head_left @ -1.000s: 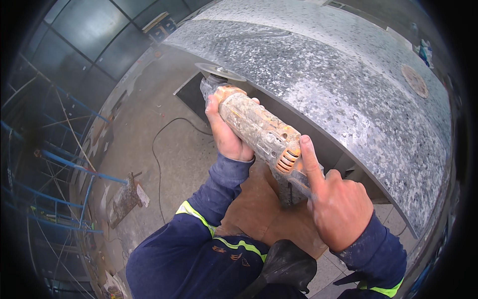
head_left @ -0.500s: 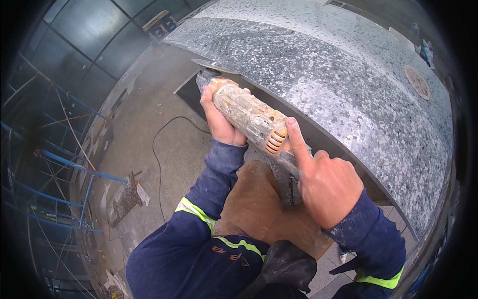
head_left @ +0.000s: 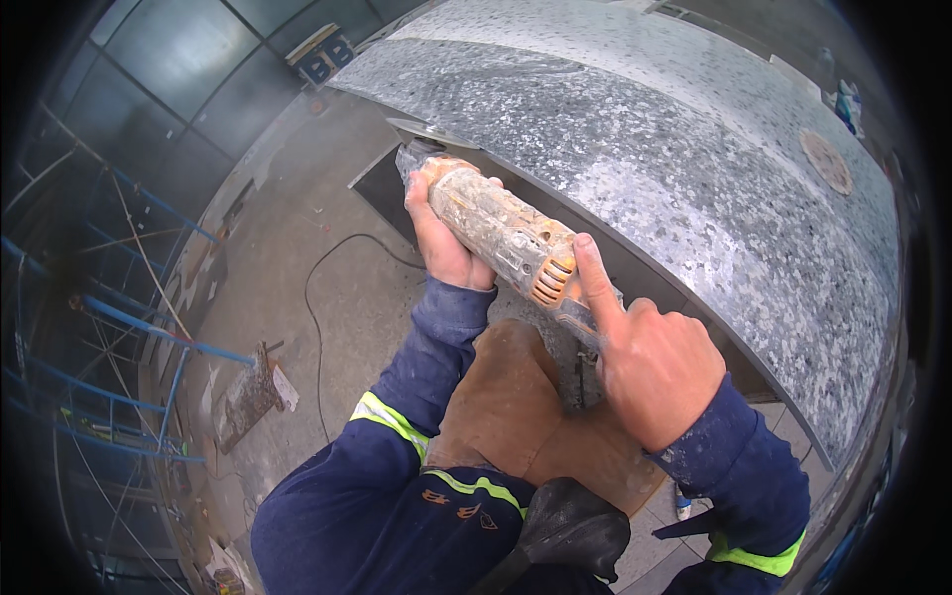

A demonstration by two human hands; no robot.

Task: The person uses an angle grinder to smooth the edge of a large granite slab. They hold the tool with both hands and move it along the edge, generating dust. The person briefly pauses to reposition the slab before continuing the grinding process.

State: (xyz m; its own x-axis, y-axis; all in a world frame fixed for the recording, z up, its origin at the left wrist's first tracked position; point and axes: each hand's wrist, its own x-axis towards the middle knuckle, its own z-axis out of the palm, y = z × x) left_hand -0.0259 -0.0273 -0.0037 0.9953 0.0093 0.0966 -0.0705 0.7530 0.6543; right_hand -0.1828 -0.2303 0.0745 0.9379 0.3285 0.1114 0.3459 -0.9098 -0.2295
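A dusty orange angle grinder (head_left: 493, 213) lies slantwise in front of me, held in both hands. My left hand (head_left: 444, 245) is wrapped round its front end, just behind the disc. At the rear, my right hand (head_left: 656, 372) grips the handle, with the index finger stretched along the housing by the orange vents. The thin grinder disc (head_left: 428, 130) meets the near edge of a speckled grey stone slab (head_left: 694, 188); whether it touches the stone I cannot tell. My right hand's other fingers are partly hidden behind the tool.
A dark cable (head_left: 309, 297) loops over the dusty floor at left. Blue scaffold tubing (head_left: 159, 327) stands further left. A round, brownish plate (head_left: 826, 162) and a blue-and-white package (head_left: 848, 105) are at the far right. A box (head_left: 322, 55) sits at the back left.
The grinder and both hands have shifted very slightly to the right along the slab edge. My grip looks the same.
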